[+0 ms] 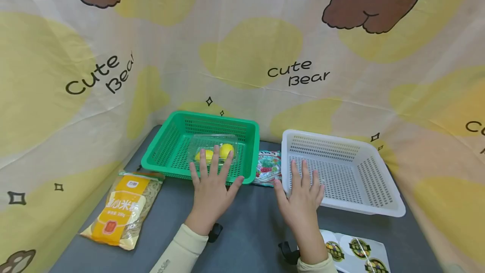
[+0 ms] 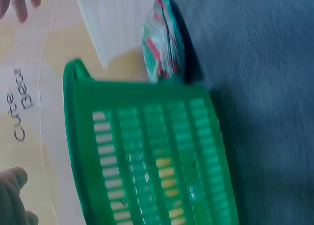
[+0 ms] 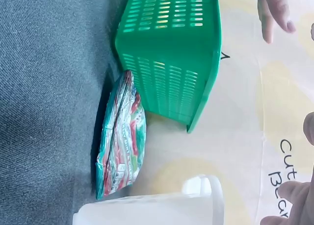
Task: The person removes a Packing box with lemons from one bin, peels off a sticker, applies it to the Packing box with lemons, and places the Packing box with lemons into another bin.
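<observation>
My left hand (image 1: 213,195) is spread with straight fingers over the front edge of the green basket (image 1: 159,168), holding nothing. Inside that basket lies a clear plastic clamshell box (image 1: 195,141) with yellow, lemon-like round items (image 1: 226,151). My right hand (image 1: 301,205), fingers also straight and apart, hovers by the front left corner of the white basket (image 1: 363,207) and grips nothing. Between the two baskets sits a shiny teal and red printed packet (image 3: 125,141), its near side showing in the right wrist view.
A yellow and clear bag of rice noodles (image 1: 123,210) lies at the left of the grey table (image 1: 250,231). At the front right, beside my right wrist, are white sheets with round dark labels (image 1: 360,248). A cloth printed with bears (image 1: 242,54) hangs behind and along the sides.
</observation>
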{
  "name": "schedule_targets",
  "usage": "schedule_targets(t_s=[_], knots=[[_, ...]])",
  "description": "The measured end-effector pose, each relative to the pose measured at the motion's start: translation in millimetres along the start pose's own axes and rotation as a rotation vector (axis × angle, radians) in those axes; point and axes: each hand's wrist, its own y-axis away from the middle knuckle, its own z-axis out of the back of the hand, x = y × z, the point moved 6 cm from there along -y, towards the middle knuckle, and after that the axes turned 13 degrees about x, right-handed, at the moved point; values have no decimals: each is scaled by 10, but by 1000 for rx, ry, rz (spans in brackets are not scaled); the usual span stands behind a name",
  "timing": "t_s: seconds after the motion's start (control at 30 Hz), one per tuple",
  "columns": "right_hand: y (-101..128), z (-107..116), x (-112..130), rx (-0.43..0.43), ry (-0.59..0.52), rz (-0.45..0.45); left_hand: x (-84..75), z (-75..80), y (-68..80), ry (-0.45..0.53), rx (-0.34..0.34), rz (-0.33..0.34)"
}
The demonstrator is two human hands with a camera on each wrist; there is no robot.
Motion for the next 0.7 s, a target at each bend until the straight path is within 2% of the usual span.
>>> schedule_targets(t_s=[0.2, 0.5, 0.7], knots=[[1, -12, 9, -3, -7, 6, 315, 115, 32, 4, -9, 76], [-4, -79, 40, 20, -8, 23, 980, 339, 166, 49, -54, 214], [-3, -95, 72, 41, -12, 21, 1209, 415, 167, 29, -48, 274]])
